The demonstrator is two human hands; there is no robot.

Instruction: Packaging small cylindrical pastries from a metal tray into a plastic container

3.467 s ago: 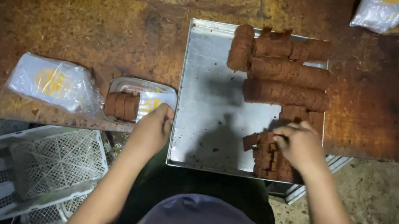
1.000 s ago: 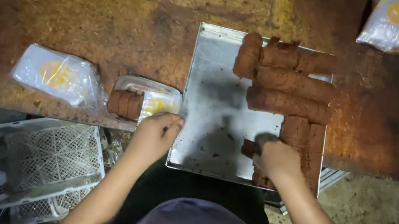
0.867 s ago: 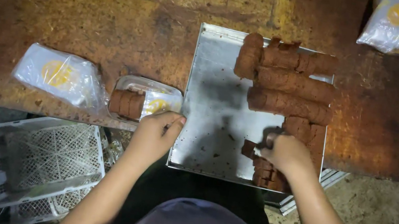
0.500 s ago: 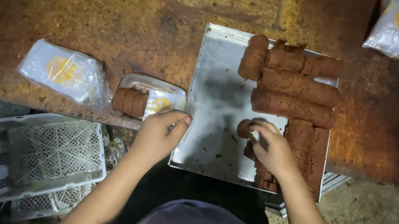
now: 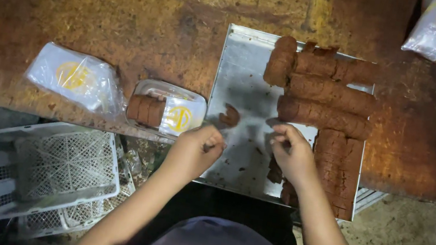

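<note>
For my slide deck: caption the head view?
Two bare hands, left hand and right hand, over a metal tray of brown rolls.

A flat metal tray lies on the rusty brown worktop, overhanging its near edge. Long brown rolled logs are stacked on the tray's right half; a small brown slice lies alone on its left half. Just left of the tray sits a clear plastic container with slices in it, and left of that a clear plastic bag. A white plastic crate sits below the worktop's near edge, to the left.
</note>
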